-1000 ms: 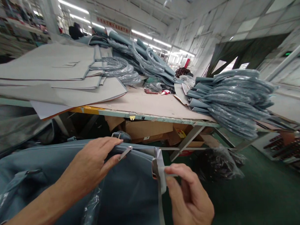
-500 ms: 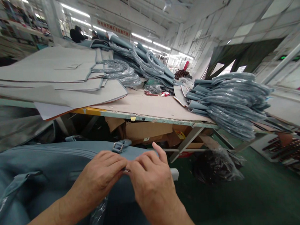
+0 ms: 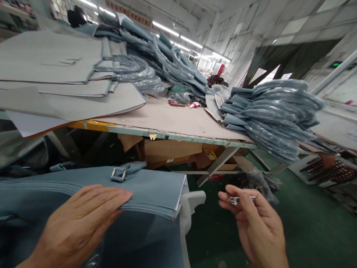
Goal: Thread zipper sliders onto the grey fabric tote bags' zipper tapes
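A grey-blue bag panel [image 3: 145, 188] lies in front of me, with a strap tab and metal buckle [image 3: 119, 174] on its top. My left hand [image 3: 82, 219] rests flat on the panel near its folded edge, fingers together. My right hand [image 3: 254, 221] is off to the right of the panel, over the green floor, pinching a small metal clip [image 3: 235, 200] between fingers and thumb. A white part [image 3: 189, 204] sticks out under the panel's right corner.
A work table [image 3: 178, 136] stands ahead with grey cut sheets [image 3: 47, 72] stacked at left. Bundles of blue-grey wrapped straps [image 3: 271, 115] pile on its right end and more straps [image 3: 164, 64] at the back. Cardboard boxes [image 3: 170, 152] sit underneath.
My hands were together at the panel's edge on the metal clip. Now my right hand has pulled away to the right with the clip, and my left hand lies flat on the panel.
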The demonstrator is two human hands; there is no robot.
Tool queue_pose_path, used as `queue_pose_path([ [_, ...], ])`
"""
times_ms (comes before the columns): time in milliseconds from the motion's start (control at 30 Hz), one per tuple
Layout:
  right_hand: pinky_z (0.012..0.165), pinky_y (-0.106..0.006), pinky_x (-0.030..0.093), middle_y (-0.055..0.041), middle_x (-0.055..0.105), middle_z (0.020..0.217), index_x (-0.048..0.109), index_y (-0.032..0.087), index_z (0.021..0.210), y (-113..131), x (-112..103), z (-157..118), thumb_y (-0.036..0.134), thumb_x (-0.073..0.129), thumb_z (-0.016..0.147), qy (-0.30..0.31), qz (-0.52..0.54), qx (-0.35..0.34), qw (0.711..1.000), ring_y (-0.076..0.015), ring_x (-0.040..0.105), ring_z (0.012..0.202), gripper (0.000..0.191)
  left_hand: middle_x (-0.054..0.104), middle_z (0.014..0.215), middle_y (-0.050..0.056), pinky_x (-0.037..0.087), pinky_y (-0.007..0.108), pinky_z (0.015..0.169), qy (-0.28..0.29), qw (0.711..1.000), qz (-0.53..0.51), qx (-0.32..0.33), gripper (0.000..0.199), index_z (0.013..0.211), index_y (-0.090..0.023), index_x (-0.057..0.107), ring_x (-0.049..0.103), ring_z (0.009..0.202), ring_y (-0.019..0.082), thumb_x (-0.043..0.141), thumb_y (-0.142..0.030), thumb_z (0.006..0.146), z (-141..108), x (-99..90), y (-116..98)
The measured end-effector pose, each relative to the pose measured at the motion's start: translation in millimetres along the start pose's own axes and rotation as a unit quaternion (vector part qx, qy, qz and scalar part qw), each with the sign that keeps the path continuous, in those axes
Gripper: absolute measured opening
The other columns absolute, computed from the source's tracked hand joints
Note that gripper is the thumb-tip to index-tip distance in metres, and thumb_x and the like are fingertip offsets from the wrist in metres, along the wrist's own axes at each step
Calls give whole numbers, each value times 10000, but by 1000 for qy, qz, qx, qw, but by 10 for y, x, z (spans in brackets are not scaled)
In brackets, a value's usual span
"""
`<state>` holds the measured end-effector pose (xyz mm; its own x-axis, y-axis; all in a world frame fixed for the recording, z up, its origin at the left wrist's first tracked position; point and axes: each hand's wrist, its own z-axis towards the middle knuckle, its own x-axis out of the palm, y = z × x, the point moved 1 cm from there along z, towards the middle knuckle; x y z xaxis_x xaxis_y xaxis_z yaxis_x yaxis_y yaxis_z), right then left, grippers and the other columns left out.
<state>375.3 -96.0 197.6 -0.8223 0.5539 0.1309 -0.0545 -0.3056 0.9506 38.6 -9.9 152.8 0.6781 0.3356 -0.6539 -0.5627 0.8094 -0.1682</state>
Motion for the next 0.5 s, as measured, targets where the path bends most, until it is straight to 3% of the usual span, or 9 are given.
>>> queue_pose_path([
  [100,529,-238,628,-28,697,772,714,192,861,-79,121,-16,375,773,889,70,112,100,986,-181,722,696,194,731,1179,-12,422,384,1048,17,1000,-9,9,348,1295,-267,617,659,1056,183,531,-135,985,-5,26,11],
  [200,404,-154,509,-3,625,709,695,191,881,-143,323,-65,373,785,870,103,179,171,963,-129,626,589,202,731,1191,-6,419,395,1041,25,999,-23,8,364,1286,-260,627,653,1059,189,543,-105,968,6,35,11],
  [333,369,-116,270,53,452,576,690,190,896,-237,489,-251,442,739,886,188,170,244,936,-57,339,445,258,720,1237,-16,418,410,1029,39,999,-36,-3,445,1317,-286,607,636,1090,192,563,-56,939,8,24,3],
  [400,391,-157,255,80,373,545,721,205,996,-291,535,-382,470,782,840,213,54,188,957,-66,283,448,313,713,1257,-26,420,407,1031,47,998,-38,-7,478,1326,-292,603,637,1110,191,564,-34,926,5,16,-6],
  [500,417,-205,330,93,448,548,691,237,1255,-340,638,-516,417,936,673,211,-160,-25,964,-86,378,445,656,714,1261,-33,430,383,1035,51,998,-42,-4,504,1330,-291,609,658,1110,193,574,-18,907,-17,12,-15],
])
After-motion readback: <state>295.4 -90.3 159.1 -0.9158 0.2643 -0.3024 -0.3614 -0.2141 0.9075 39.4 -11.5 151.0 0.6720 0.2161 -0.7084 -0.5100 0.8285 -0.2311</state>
